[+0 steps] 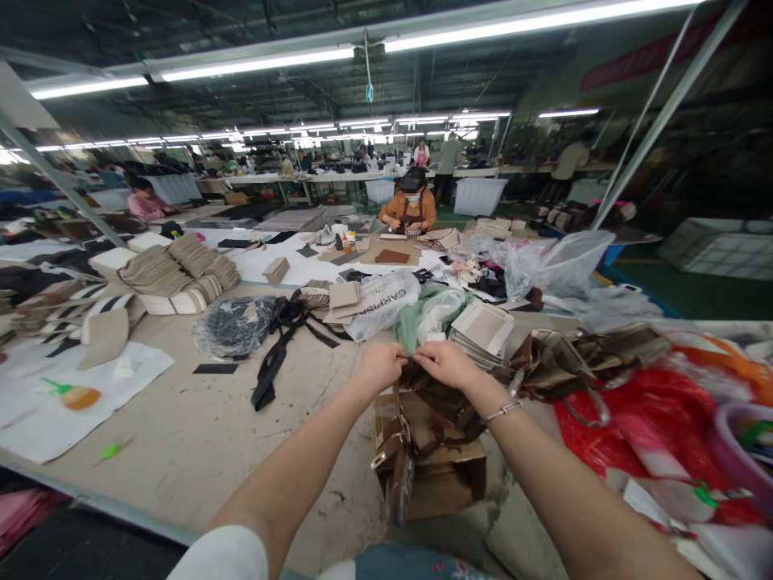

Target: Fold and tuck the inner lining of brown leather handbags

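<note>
My left hand [379, 366] and my right hand [447, 362] meet over a dark brown bag piece [438, 403] with straps, both pinching its top edge with fingers closed. The brown piece hangs down over a cardboard box [444, 475] standing at the table's near edge. A silver bracelet sits on my right wrist. Just behind my hands lie a green plastic bag [416, 318] and a stack of beige flat panels [483, 326].
Stacks of tan cut pieces [175, 270], a black bundle in clear plastic [233, 326] and black straps [274, 358] lie to the left. Red plastic bags [640, 419] and brown bags [580, 358] pile up on the right. A person in orange [411, 209] works across the table.
</note>
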Demonstrator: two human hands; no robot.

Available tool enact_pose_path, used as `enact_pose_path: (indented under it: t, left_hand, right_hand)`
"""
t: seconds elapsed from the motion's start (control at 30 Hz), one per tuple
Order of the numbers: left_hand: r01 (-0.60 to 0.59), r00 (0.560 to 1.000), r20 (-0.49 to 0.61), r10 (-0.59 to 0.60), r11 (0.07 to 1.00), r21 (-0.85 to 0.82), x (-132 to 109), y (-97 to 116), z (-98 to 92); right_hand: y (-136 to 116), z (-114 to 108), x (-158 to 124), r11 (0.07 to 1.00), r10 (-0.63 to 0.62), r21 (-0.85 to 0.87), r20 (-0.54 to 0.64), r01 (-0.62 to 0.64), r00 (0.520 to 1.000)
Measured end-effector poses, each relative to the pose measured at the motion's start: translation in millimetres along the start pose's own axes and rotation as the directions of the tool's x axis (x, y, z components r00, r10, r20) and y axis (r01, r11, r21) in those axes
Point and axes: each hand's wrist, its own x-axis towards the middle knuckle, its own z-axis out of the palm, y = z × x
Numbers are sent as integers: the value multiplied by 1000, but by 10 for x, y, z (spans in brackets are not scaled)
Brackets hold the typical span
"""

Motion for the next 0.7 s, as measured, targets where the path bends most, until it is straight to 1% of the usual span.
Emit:
enact_pose_path:
  t: [0.1, 0.27, 0.33, 0.43, 0.53, 0.63, 0.7]
  left_hand:
    - [-6, 1000, -2, 6, 999, -37, 5, -37, 21]
    - [-48, 998, 21, 51, 989, -136, -11, -83, -18]
    - [-69, 997, 38, 73, 991, -114, -24, -82, -22]
    - [-77, 996, 37, 77, 997, 1, -17, -62, -3]
    - [-69, 997, 42, 65, 993, 91, -20, -15, -15]
    - [-76, 995, 73, 68, 991, 108, -130, 9, -59]
    - [-94, 993, 71, 90, 994, 55, -160, -53, -23]
  right_hand:
    - [-7, -10, 7, 1000, -8, 1, 13, 8, 1000]
    - [-125, -8, 51, 991, 13, -137, 47, -6, 999]
    - [-183, 11, 57, 983, 15, -184, 48, -6, 999]
    - [-250, 35, 60, 975, 32, -222, 29, -25, 999]
    - [-310, -30, 40, 971, 37, -238, 33, -28, 999]
    - [-407, -176, -35, 952, 61, -304, 54, -42, 997]
    - [-433, -217, -48, 931, 100, -359, 83, -64, 992]
